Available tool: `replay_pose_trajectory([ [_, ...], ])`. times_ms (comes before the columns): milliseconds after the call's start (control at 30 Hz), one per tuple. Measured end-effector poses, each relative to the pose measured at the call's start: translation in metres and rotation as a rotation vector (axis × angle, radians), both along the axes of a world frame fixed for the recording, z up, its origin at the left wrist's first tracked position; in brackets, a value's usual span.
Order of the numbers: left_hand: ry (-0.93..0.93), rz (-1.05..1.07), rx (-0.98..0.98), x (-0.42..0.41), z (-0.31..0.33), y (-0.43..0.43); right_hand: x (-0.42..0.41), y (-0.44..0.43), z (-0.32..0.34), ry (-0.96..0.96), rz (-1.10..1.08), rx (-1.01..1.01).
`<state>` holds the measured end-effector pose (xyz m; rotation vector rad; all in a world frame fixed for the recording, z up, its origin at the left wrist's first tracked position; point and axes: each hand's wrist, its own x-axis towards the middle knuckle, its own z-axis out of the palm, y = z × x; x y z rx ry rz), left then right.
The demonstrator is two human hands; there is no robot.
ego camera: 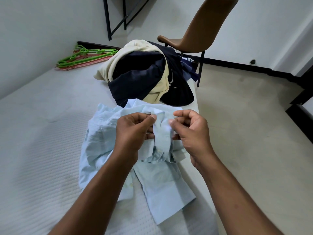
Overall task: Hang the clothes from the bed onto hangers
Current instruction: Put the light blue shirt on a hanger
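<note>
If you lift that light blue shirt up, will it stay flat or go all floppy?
Probably floppy: the light blue shirt lies crumpled on the bed and bunches where the left hand and right hand pinch it. The cloth looks thin, so it is likely light. Its loose sleeve would probably dangle.
</note>
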<state>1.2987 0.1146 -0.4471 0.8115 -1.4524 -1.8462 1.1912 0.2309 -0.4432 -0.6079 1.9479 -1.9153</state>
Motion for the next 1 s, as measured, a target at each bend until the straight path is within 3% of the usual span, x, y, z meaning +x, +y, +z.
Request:
replay_pose_trajectory([
  [67,-0.041,0.076,-0.040,0.000,-0.005,-0.003,-0.010,0.004,-0.003,0.009,-0.141,0.037],
  [167,-0.124,0.123,-0.258,-0.001,-0.008,-0.002,-0.017,0.011,-0.004,0.082,-0.249,0.029],
  [300,-0.165,0.052,-0.430,-0.005,-0.006,0.012,0.003,0.004,0.001,0.286,-0.087,0.030],
  [500,0.054,-0.173,-0.163,0.000,-0.002,0.005,0.003,0.004,-0.001,0.188,-0.056,-0.026],
  [767,0.061,-0.043,-0.083,-0.003,-0.006,0.004,-0.005,0.011,0.006,0.196,-0.158,-0.079],
  [1000,0.108,-0.099,-0.096,-0.001,-0.006,0.005,0.008,0.005,0.005,0.224,-0.020,-0.052],
])
